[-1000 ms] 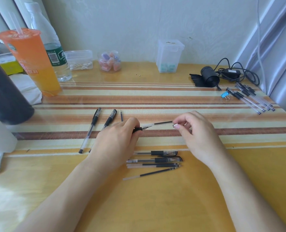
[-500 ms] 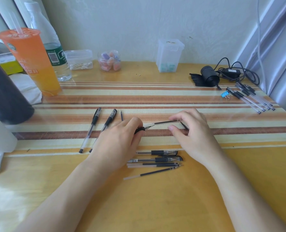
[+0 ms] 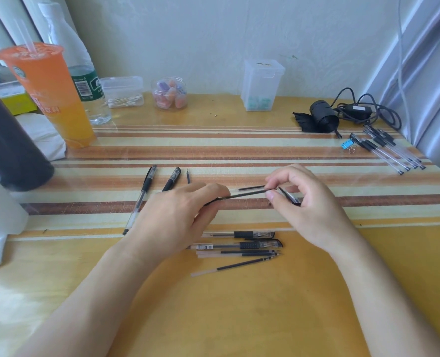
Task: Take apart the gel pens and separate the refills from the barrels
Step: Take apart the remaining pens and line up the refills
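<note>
My left hand grips the black-grip end of a gel pen held just above the striped mat. My right hand pinches the pen's other end between thumb and forefinger, and a black pen cap is tucked under its fingers. A thin dark refill shows along the clear barrel between my hands. Near my wrists lie two capped pens and two loose refills. Two more pens and a short black tip piece lie left of my left hand.
A bundle of several pens and a blue binder clip lie at the far right. Behind them sit a black cable coil, an orange drink cup, a water bottle, small plastic boxes and a dark flask at the left edge.
My right hand has shifted its hold at the pen's right end and now pinches it higher, the cap still in its fingers. My left hand has barely moved.
</note>
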